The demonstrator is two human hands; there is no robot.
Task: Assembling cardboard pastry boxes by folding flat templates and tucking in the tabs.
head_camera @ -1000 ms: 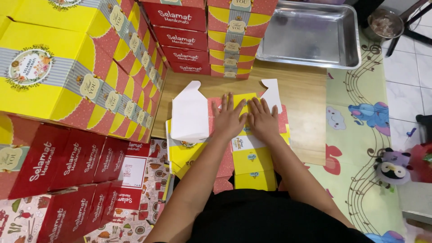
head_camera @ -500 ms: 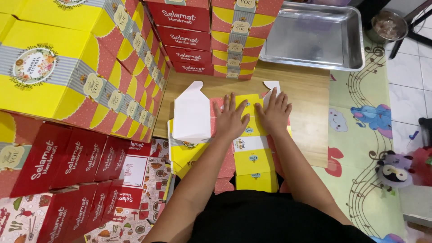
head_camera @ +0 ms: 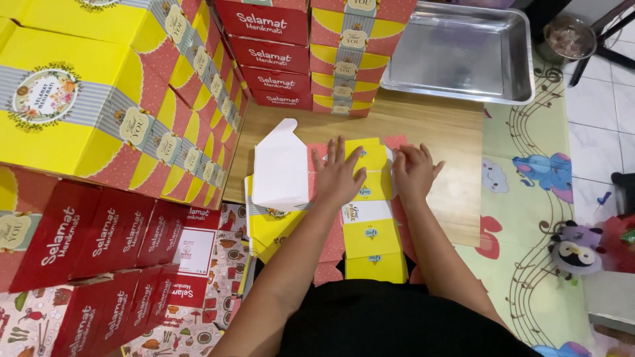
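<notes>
Flatly, the left hand [head_camera: 337, 177] and right hand [head_camera: 413, 173] press open, splayed fingers on the light, creasable cardboard box blank [head_camera: 370, 198] near the counter's [head_camera: 456, 132] front edge, best gripped at its fold lines.

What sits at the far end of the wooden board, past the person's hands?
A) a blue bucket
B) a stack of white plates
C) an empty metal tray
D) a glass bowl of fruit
C: beyond the left hand and right hand, which press on the flat box blank, lies a shiny empty metal tray.
</notes>
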